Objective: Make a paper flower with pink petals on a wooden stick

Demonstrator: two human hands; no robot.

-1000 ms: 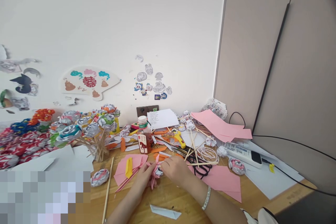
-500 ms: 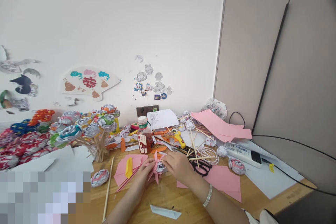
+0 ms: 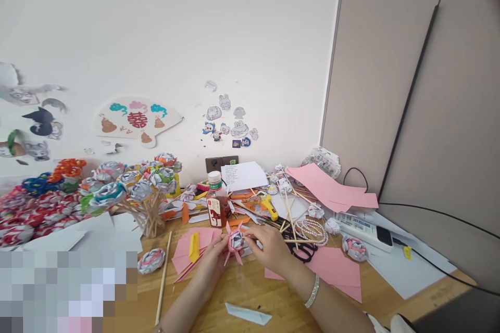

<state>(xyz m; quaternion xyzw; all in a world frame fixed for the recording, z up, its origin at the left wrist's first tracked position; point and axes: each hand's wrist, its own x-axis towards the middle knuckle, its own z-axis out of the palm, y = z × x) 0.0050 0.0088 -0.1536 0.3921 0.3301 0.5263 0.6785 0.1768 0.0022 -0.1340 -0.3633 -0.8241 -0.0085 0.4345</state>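
Note:
Both of my hands meet at the middle of the wooden desk [image 3: 253, 299], just above its surface. My left hand [image 3: 214, 259] is closed round the underside of a small paper flower [image 3: 235, 242] with a grey-white centre and pink pointed petals. My right hand [image 3: 266, 247] pinches the flower's right side with its fingertips; a silver bracelet [image 3: 312, 291] sits on that wrist. Pink folded sheets with a yellow strip [image 3: 192, 247] lie just left of my left hand.
A red-labelled bottle [image 3: 216, 205] stands behind the flower. Paper roses on sticks [image 3: 133, 190] fill the left side. Black scissors [image 3: 302, 251], a bead string [image 3: 312, 229], skewers, pink sheets [image 3: 332, 187] and a white remote [image 3: 361, 229] lie to the right. A folded white paper [image 3: 248, 315] lies near the front edge.
My hands have lifted the paper flower a little off the desk and turned it upright. The view has shifted slightly to the left.

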